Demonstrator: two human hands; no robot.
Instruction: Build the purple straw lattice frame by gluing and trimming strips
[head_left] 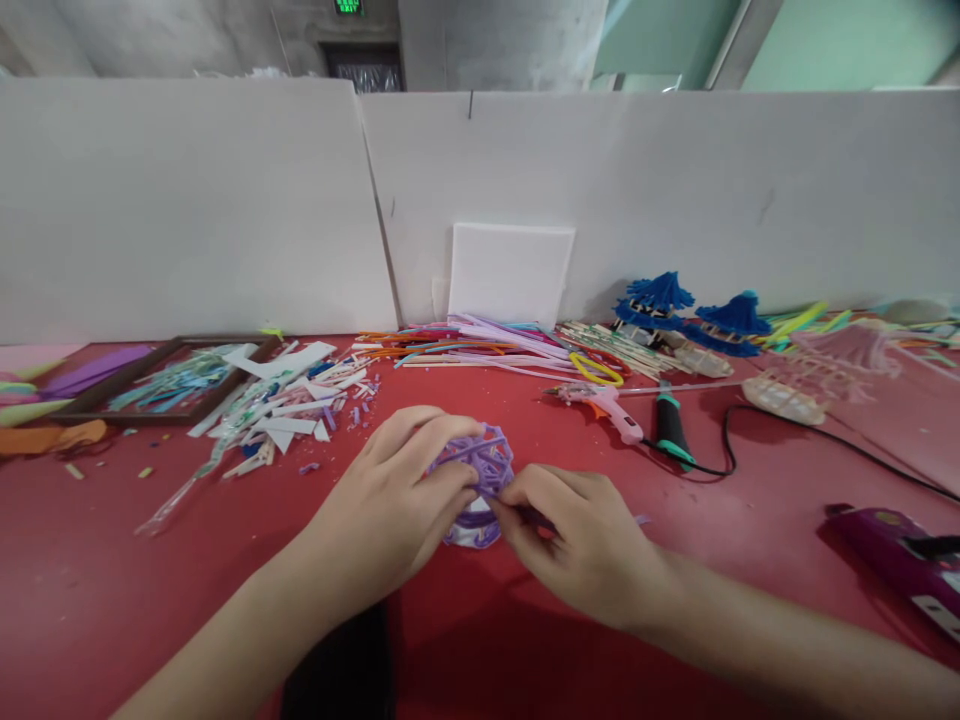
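Observation:
A small round model wound from purple pipe cleaners [491, 460] is held above the red table, with a white base and more purple at its lower part. My left hand [409, 490] wraps round its left side, thumb pressed on the front. On the near right side my right hand [574, 535] pinches a purple strand, apparently a pipe cleaner, against the model. The fingers cover much of that strand.
Right: pink glue gun [604, 405] with a cord, green-and-black tool [670, 430], yellow-handled scissors [596, 368], blue-roofed models [731, 325], purple device [900, 555]. Behind: pipe cleaners [480, 345], white board [510, 272]. Left: paper scraps [292, 400], brown frame [180, 410].

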